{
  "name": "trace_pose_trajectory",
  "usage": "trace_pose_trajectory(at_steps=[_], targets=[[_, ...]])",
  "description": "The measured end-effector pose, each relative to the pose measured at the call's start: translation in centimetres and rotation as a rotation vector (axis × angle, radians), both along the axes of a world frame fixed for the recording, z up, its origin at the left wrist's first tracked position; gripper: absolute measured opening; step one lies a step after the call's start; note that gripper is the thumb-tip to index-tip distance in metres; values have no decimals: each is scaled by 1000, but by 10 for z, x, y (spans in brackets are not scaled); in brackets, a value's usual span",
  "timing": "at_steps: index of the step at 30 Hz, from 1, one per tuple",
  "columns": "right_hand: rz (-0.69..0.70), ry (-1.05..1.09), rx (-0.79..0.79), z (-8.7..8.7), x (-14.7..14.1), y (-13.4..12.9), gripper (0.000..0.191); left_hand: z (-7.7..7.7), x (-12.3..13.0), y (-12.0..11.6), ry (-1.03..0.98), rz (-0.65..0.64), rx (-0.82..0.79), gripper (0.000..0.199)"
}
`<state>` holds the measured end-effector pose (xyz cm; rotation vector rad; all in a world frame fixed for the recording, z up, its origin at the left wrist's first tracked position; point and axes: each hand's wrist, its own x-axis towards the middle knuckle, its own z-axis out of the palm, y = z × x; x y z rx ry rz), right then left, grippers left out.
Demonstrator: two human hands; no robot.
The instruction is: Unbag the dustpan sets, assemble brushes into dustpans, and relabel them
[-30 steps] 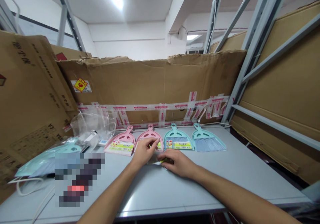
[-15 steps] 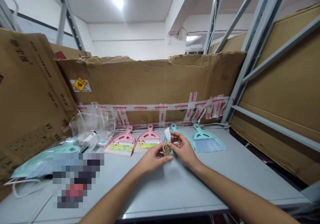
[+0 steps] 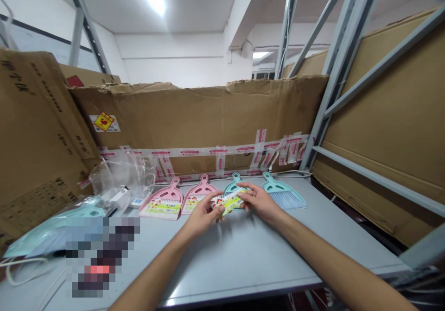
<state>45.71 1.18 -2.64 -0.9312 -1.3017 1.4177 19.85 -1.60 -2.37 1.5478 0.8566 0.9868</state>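
Note:
Between my two hands a printed label strip (image 3: 230,201), yellow-green and white with red pictures, is stretched out above the table. My left hand (image 3: 203,214) pinches its left end between thumb and fingers. Its right end is gripped by my right hand (image 3: 259,202). Just behind the strip lies a teal dustpan (image 3: 237,177), partly covered by the hands and the strip. To its right is another teal dustpan (image 3: 283,195) with blue brush bristles and no label showing. Two pink dustpans (image 3: 163,202) with similar labels across their brushes lie to the left.
Bagged teal dustpans (image 3: 52,227) lie at the left beside crumpled clear plastic (image 3: 121,174) and a white cable (image 3: 21,278). A taped cardboard sheet (image 3: 194,121) walls the table's back. Metal shelf posts (image 3: 320,121) stand at the right. A pixelated patch (image 3: 104,260) hides something front left.
The label strip, curled and seen nearly edge-on before, is now spread with its printed face visible. My hands have moved slightly apart. The whole view has shifted a little.

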Motion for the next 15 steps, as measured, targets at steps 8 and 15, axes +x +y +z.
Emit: trace_pose_trajectory(at_steps=[8, 15], targets=[[-101, -326, 40, -13, 106, -40, 93, 1, 83, -9, 66, -60, -151, 104], [-181, -772, 483, -28, 184, -71, 38, -11, 171, -7, 18, -81, -292, 99]])
